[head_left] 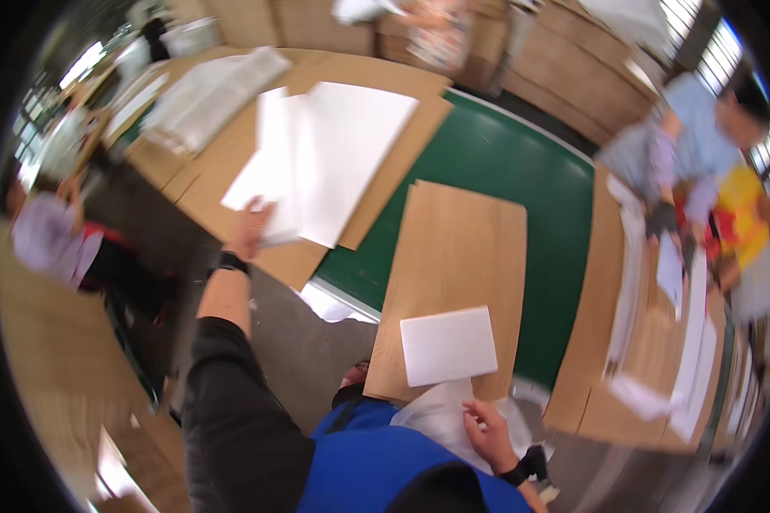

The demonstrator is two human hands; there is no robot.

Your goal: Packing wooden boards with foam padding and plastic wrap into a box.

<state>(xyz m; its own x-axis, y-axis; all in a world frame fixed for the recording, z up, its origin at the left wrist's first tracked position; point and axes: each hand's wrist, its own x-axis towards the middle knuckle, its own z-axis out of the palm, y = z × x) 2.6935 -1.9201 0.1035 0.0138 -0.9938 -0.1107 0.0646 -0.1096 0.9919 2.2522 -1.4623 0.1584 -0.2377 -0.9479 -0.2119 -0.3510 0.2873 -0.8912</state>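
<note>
A wood-grain panel (458, 256) lies before me on the green table surface (556, 248). On the panel's near end rests a white rectangular slab (449, 346), flat and apart from both hands. My left hand (250, 227) is stretched out to the left at the near edge of some overlapping white sheets (338, 158); its fingers are slightly spread and seem to touch the lowest sheet. Close to my body, my right hand (488, 434) has its fingers loosely curled and apart, beside a translucent whitish film (436, 415) hanging at the panel's near edge.
Brown cardboard (218, 192) lies under the white sheets, with plastic-wrapped material (218, 98) farther left. On the right, a cardboard-covered table (590, 342) bears white strips, where co-workers (680, 137) handle pieces. Another person (51, 235) stands at far left. Cardboard boxes (573, 73) stand behind.
</note>
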